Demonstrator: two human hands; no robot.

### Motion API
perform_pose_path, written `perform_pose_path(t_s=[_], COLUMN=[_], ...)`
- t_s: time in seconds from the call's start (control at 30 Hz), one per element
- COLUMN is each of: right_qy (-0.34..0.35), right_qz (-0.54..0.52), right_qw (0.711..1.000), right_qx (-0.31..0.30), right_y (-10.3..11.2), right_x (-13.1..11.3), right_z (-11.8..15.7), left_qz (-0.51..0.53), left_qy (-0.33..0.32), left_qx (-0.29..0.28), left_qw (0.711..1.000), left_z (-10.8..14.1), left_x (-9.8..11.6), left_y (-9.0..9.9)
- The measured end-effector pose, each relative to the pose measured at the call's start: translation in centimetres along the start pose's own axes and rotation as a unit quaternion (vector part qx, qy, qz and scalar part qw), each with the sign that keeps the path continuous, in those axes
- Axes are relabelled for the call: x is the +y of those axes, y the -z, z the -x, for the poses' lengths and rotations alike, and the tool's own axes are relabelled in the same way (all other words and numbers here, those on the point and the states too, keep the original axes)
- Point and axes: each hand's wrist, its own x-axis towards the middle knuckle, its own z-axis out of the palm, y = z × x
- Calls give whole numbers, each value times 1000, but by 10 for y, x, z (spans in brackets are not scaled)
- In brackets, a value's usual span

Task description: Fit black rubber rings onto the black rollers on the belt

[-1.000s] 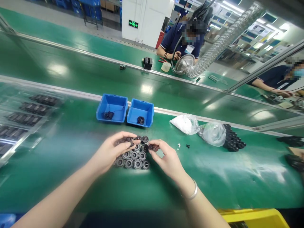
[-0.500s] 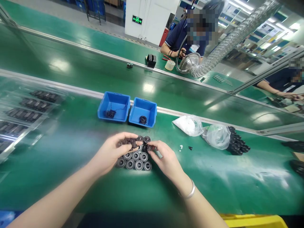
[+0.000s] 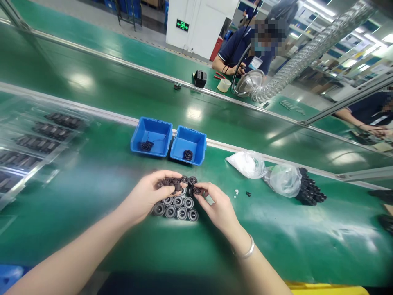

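Observation:
My left hand (image 3: 144, 196) is curled around several small dark parts (image 3: 168, 183), held over the left of a cluster of round parts. Between the thumb and fingers of my right hand (image 3: 218, 205) is a small black finned cap (image 3: 197, 190), at the cluster's right side. Round grey metal cups (image 3: 170, 211) stand in close rows below both hands, their open tops facing up. Behind them, more black finned caps (image 3: 193, 180) sit on top of the rear cups. My left hand partly hides the cluster.
Two blue bins (image 3: 150, 150) stand beyond the hands, each with dark parts inside. To the right lie clear plastic bags (image 3: 249, 164), a pile of black parts (image 3: 311, 188) and tiny white pieces (image 3: 236, 192). Trays of dark parts (image 3: 37, 143) fill the left. A person (image 3: 233, 53) works across the bench.
The camera view has shifted slightly, so the scene sits a little further right. Both hands keep nearly the same grip and place over the cluster.

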Motion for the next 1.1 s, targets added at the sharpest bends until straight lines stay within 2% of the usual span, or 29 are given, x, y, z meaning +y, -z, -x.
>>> perform_pose_path(t_s=[0.77,1.1], right_qy=[43,31], right_qz=[25,-2], right_qw=[999,999], right_qx=[-15,-17], right_y=[-1,-1], right_x=[4,10], right_z=[-3,-2], left_qz=[0,15], left_qy=[2,7], left_qx=[-5,-18], left_qw=[1000,1000], left_z=[-1,1], left_x=[-1,-1], left_y=[2,1])
